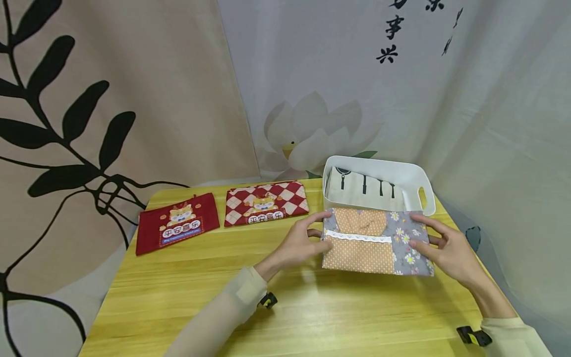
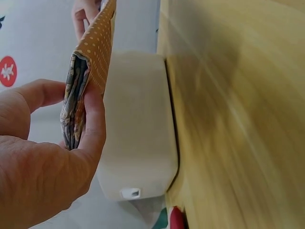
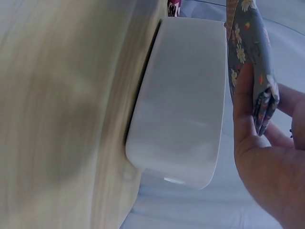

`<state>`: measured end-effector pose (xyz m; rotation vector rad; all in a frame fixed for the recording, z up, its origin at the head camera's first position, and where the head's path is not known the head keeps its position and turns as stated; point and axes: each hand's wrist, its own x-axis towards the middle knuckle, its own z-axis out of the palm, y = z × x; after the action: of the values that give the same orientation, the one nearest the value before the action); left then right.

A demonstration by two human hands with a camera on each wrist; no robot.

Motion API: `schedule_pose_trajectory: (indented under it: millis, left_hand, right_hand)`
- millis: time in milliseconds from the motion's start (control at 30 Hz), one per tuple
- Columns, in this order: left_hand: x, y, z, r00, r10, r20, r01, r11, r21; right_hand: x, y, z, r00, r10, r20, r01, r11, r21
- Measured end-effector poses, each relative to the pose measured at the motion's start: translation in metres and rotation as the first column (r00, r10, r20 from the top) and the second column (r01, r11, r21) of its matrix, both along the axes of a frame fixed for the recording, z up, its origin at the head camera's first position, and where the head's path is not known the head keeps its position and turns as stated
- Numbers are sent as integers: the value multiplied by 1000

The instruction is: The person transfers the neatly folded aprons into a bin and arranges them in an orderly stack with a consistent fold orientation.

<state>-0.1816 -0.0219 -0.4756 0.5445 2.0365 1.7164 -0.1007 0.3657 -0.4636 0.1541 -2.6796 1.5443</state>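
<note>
A folded fabric bundle (image 1: 359, 257), orange with white dots on the left and grey with daisies on the right, is held up in front of the white bin. A white lace strip crosses its dotted part. My left hand (image 1: 298, 245) pinches the left end between thumb and fingers; the bundle's layered folds (image 2: 75, 102) show in the left wrist view. At the opposite end, my right hand (image 1: 454, 254) grips the daisy-printed side, thumb on the near face. The right wrist view shows that grey end (image 3: 255, 62) above the bin's level.
The white bin (image 1: 417, 174) stands at the table's back right, holding a folded cream cloth (image 1: 366, 191) with black tassel prints. To its left lie a red-and-cream checked folded cloth (image 1: 236, 206) and a plain dark red one (image 1: 149, 233). Printed curtains (image 1: 178, 99) hang behind the wooden table (image 1: 178, 287).
</note>
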Motion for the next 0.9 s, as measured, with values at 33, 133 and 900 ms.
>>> schedule_pose_trajectory:
  millis: [33,133,900]
  left_hand:
    - [-1,0,1,1000,0,-4,0,1000,-1]
    - [-5,0,3,1000,-4,-17,4,1000,-3]
    - [-35,9,18,999,-18,-43,20,999,39]
  right_hand:
    - [-1,0,0,1000,-3,-2,3,1000,-2]
    - [-3,0,2,1000,-5,-20,5,1000,11]
    - [-20,2,18,995,-39,-89,40,999,12]
